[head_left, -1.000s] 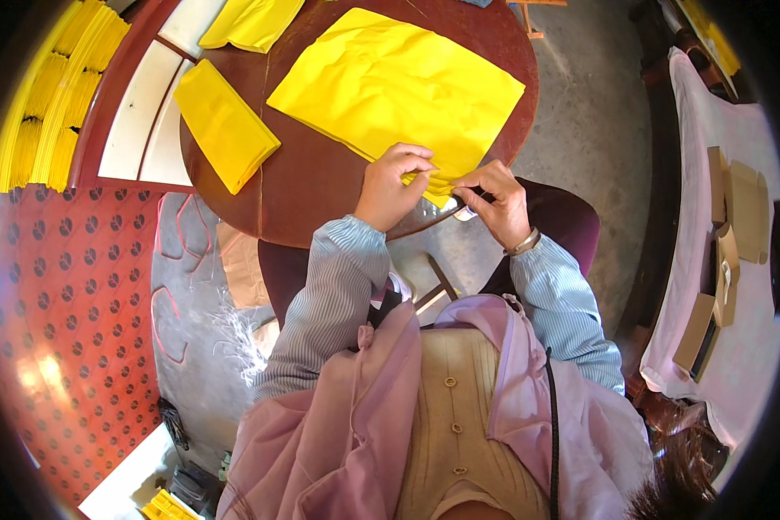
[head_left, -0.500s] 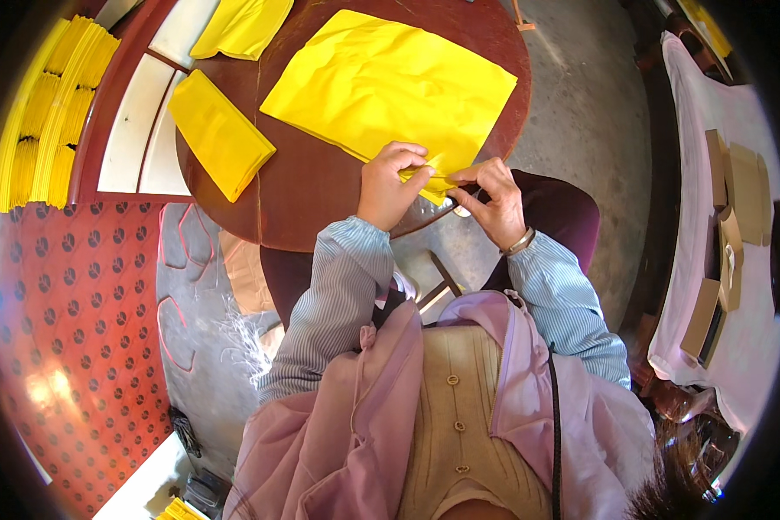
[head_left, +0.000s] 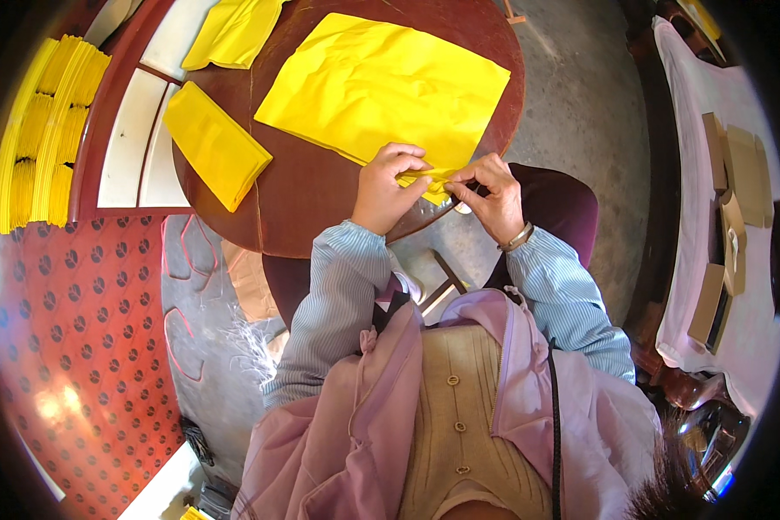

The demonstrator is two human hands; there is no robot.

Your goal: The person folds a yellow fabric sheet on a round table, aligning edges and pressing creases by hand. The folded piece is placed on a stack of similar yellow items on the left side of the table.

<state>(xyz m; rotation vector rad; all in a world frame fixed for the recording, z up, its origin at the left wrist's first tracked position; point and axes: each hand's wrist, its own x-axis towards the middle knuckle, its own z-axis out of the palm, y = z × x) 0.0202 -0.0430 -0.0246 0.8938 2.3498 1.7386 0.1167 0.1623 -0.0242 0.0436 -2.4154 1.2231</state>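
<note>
Both hands worked at the round table's (head_left: 303, 195) near edge: left (head_left: 388, 186) and right (head_left: 492, 198) pinched a gathered corner of the yellow sheet (head_left: 381, 91), presumably to steady it. The sheet's remainder rested on the table, apparently for support.

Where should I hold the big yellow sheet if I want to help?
I'd pinch the big yellow sheet by its right-hand corner, coming from the right: it points toward the edge of the round table, away from the left hand and right hand at the near side. It lies mostly flat, so thumb on top, fingers underneath should work.
</note>
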